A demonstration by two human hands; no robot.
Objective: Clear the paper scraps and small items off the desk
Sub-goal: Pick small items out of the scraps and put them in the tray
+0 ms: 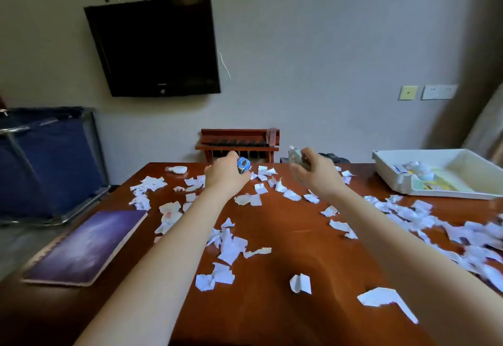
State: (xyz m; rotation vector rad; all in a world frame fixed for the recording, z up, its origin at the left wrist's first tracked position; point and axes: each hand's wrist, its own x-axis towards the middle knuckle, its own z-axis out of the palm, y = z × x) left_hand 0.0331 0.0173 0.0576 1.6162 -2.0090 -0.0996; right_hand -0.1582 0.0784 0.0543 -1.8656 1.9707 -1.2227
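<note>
Left hand (225, 175) grips blue item (243, 164) above scraps (230, 247).

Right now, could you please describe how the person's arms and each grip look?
Both are bare. The left grip and right grip are ungloved hands with no ring or watch visible. The left forearm and right forearm show no sleeves, bands or markings down to the frame's edge.

This is looking like a hotel guest room or similar lodging. A dark flat television (155, 46) is hanging on the pale wall (326, 46). A slatted wooden luggage rack (239, 141) is standing beyond the counter's (285, 237) far edge. A blue fabric cart (46, 160) on a metal frame is sitting off the left edge, and a curtain (484, 128) is hanging past the far right corner.
</note>
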